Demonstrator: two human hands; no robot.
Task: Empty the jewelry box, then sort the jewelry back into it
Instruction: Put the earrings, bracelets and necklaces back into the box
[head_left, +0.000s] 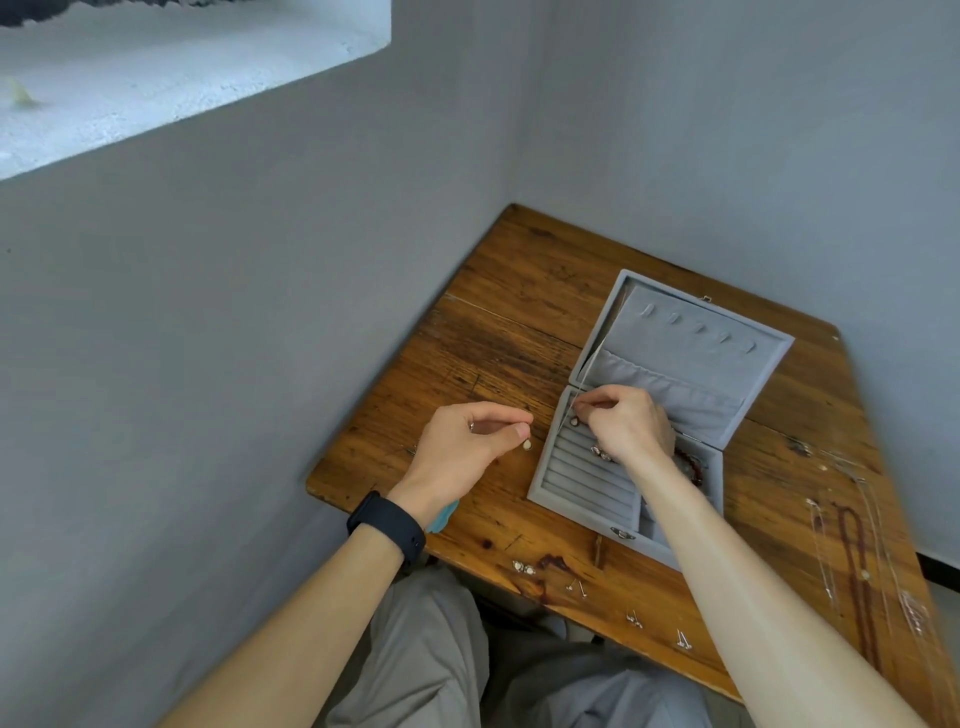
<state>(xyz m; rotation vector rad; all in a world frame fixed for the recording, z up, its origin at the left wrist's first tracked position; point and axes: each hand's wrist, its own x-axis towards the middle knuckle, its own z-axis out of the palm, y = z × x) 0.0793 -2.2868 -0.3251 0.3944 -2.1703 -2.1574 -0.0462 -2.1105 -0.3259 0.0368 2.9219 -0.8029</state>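
The grey velvet jewelry box (558, 480) lies open on the wooden table (519, 322), its lid (691, 343) tilted back. My left hand (462, 452) hovers just left of the box and pinches a small pale drop earring (527, 444) between thumb and forefinger. My right hand (628, 421) is over the ring-slot rows at the box's far left corner, pinching a small pearl-like earring (574, 422). More small pieces (601, 453) sit in the slots by my right wrist. A dark red bead bracelet (693, 467) lies in a right compartment.
Several small stud earrings (576, 587) lie along the table's near edge, with a pair (523, 568) further left. A red bead necklace (857, 571) and thin silver chains (823, 551) lie at the right side. Grey walls close in behind and left of the table.
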